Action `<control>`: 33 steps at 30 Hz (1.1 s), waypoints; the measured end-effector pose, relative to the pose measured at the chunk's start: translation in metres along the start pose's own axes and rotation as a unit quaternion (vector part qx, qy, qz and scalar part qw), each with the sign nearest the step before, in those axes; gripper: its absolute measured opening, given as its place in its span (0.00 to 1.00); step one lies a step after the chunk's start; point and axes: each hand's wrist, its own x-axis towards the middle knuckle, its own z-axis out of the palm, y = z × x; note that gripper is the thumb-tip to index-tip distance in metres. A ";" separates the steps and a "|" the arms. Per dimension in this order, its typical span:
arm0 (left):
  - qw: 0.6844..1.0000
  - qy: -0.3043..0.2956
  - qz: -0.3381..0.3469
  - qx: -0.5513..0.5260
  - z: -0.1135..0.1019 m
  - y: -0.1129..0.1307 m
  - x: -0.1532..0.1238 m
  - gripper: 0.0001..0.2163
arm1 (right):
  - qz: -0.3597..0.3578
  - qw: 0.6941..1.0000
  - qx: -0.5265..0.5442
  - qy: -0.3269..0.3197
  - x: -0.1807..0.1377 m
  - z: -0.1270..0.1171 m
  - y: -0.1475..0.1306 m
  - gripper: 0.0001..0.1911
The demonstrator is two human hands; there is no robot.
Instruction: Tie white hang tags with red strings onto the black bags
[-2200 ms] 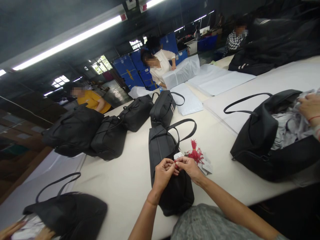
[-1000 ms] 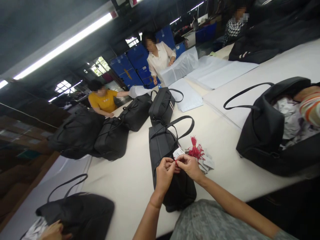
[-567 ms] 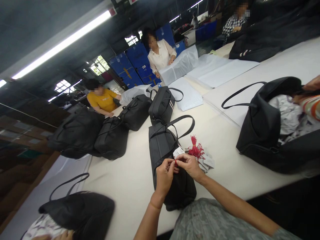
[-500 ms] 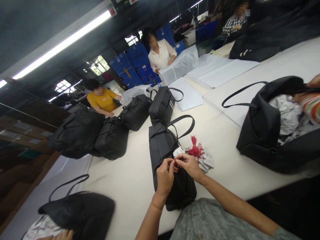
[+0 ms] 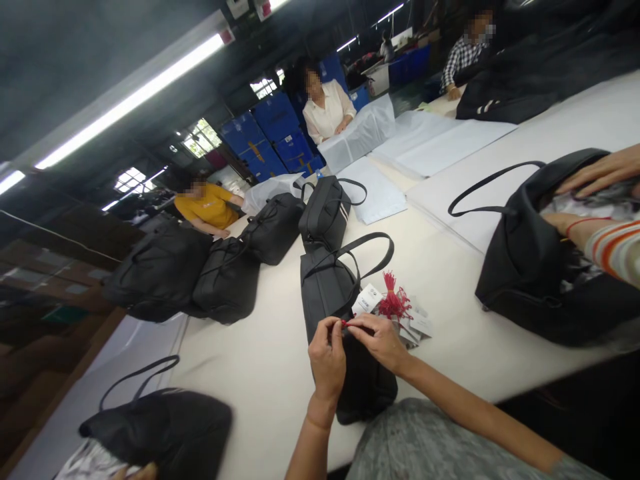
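Observation:
A black handbag (image 5: 325, 283) stands lengthwise in front of me, one strap looped up to the right. Over its top, my left hand (image 5: 327, 353) and my right hand (image 5: 377, 340) meet, fingertips pinching a thin red string (image 5: 345, 324) between them. A white hang tag (image 5: 367, 299) rests against the bag just beyond my right fingers; whether it is joined to this string I cannot tell. Right of the bag, a bundle of red strings (image 5: 394, 300) lies on top of several loose tags (image 5: 417, 325).
Several black bags (image 5: 227, 280) stand at the far left of the pale table (image 5: 260, 373). Co-workers' hands reach into an open bag (image 5: 520, 267) at right and a paper-stuffed bag (image 5: 165, 427) at lower left. Across the table, people handle translucent plastic sheets (image 5: 357, 133).
My hands have shifted slightly with the red string, and more of the white tag shows. The co-worker at right has pushed a hand deeper into the open bag.

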 end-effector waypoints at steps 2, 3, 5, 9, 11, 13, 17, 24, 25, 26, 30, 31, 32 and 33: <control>1.000 -0.006 -0.003 -0.008 -0.002 0.002 0.000 0.06 | -0.005 1.000 -0.006 -0.004 0.001 0.001 -0.001 0.11; 1.000 -0.009 -0.004 -0.013 -0.003 0.003 0.001 0.06 | -0.007 1.000 -0.008 -0.006 0.002 0.001 -0.001 0.11; 0.999 -0.013 -0.009 -0.028 -0.005 0.006 0.002 0.06 | -0.002 1.000 -0.005 -0.008 0.003 0.003 -0.001 0.12; 0.981 -0.027 -0.098 -0.164 -0.004 0.006 0.003 0.07 | 0.041 0.998 0.038 -0.019 0.004 0.007 -0.001 0.12; 0.956 -0.021 -0.151 -0.252 -0.001 0.004 0.004 0.08 | 0.055 0.997 0.056 -0.023 0.005 0.008 -0.002 0.12; 0.936 -0.006 -0.179 -0.305 0.004 0.001 0.004 0.11 | 0.063 0.995 0.069 -0.024 0.005 0.009 -0.002 0.12; 0.900 0.016 -0.224 -0.374 0.010 -0.005 0.004 0.17 | 0.069 0.994 0.075 -0.044 0.005 0.008 0.000 0.12; 0.881 0.003 -0.242 -0.407 0.009 -0.004 -0.002 0.18 | 0.095 0.986 0.124 -0.056 0.003 0.001 0.015 0.14; 0.887 -0.005 -0.235 -0.398 0.006 -0.004 -0.002 0.16 | 0.096 0.986 0.119 -0.062 0.002 -0.001 0.017 0.15; 0.899 -0.018 -0.224 -0.377 0.003 -0.004 -0.003 0.14 | 0.096 0.987 0.109 -0.068 0.002 -0.004 0.018 0.16; 0.977 -0.112 -0.088 -0.162 -0.009 -0.005 -0.002 0.11 | 0.073 0.989 0.091 -0.095 0.000 -0.010 0.020 0.18; 0.987 -0.128 -0.030 -0.093 -0.010 -0.004 -0.001 0.10 | 0.066 0.988 0.095 -0.100 -0.001 -0.010 0.020 0.18; 0.990 -0.134 0.021 -0.040 -0.011 -0.004 -0.001 0.07 | 0.061 0.988 0.097 -0.104 -0.001 -0.009 0.019 0.18; 0.988 -0.137 0.065 0.000 -0.012 -0.003 0.000 0.06 | 0.059 0.988 0.096 -0.106 -0.001 -0.009 0.018 0.19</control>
